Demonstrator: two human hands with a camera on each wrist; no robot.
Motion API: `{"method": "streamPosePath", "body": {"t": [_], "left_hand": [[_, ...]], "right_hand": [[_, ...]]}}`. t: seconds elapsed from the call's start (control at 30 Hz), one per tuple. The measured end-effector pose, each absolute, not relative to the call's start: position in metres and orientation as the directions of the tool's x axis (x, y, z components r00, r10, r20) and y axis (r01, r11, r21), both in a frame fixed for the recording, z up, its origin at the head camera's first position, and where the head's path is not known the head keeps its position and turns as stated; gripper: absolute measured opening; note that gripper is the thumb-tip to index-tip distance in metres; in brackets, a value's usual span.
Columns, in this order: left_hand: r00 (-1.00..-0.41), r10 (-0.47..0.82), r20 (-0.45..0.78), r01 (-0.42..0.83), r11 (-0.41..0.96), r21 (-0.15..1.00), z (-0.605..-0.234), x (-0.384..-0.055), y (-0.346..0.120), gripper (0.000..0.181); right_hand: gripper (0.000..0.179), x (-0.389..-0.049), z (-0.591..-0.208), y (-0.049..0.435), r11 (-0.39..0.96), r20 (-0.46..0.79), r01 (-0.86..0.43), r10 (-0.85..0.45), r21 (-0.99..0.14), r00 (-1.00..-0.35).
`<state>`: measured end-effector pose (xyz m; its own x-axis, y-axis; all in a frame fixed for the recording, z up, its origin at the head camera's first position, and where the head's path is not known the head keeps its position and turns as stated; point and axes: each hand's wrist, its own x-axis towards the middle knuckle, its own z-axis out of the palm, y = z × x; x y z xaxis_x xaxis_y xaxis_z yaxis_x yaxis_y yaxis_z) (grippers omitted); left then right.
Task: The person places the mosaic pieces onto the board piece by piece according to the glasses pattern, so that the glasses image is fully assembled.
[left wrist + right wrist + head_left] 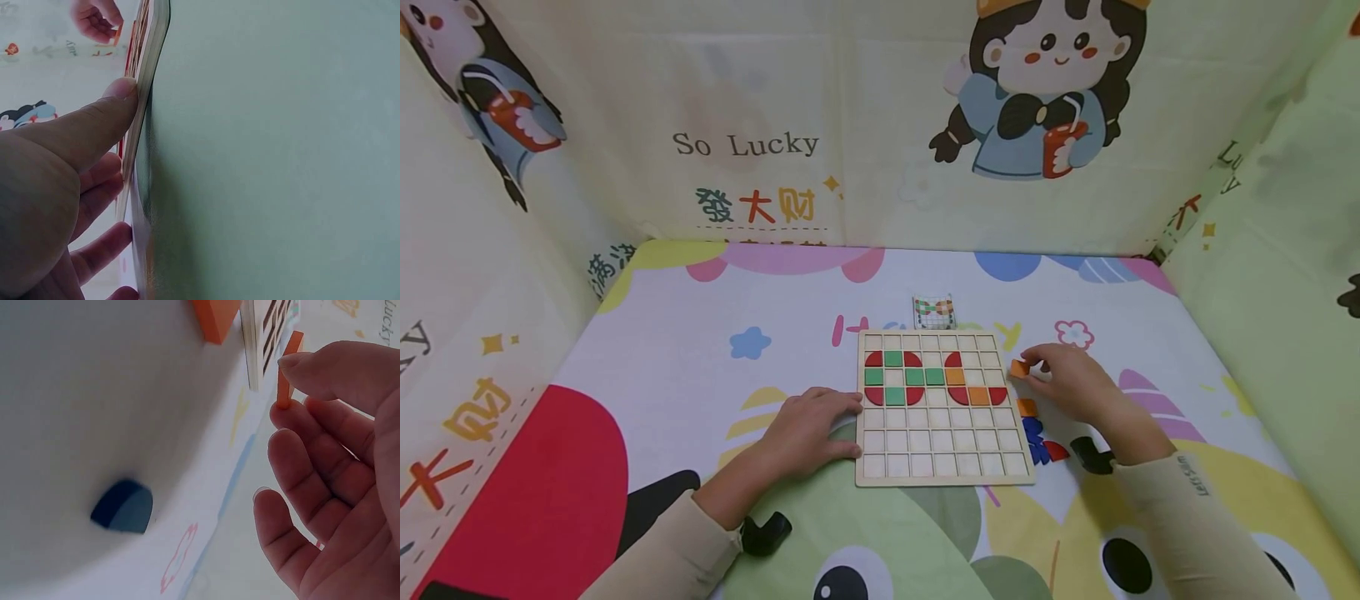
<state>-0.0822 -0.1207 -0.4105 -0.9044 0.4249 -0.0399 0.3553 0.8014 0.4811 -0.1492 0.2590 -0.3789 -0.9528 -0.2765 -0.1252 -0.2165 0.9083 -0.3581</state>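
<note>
"So Lucky" lettering (752, 147) beyond grid board (937, 442)

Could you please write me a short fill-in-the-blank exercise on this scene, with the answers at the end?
1. The right hand pinches a piece whose colour is ____.
2. The left hand touches the board along its ____ edge, as the person sees it.
3. The rounded tiles set in the board are all ____.
4. The square tiles set in the board come in two colours, orange and ____.

Missing words: orange; left; red; green.
</note>
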Motion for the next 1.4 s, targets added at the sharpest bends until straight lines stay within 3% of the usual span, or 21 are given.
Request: {"method": "streamPosePath", "body": {"t": [0.63, 1.4], "left_hand": [[-0.909, 0.413, -0.056, 0.340, 0.811, 0.477, -0.409, -0.081, -0.120, 0.058], [-0.909, 0.411, -0.066, 0.332, 0.811, 0.481, -0.412, -0.080, -0.119, 0.057]], "right_hand": [[0.038, -0.153, -0.382, 0.240, 0.917, -0.183, -0.233, -0.302, -0.323, -0.936], [0.026, -0.150, -0.386, 0.233, 0.905, -0.138, -0.344, -0.385, -0.252, -0.912]]}}
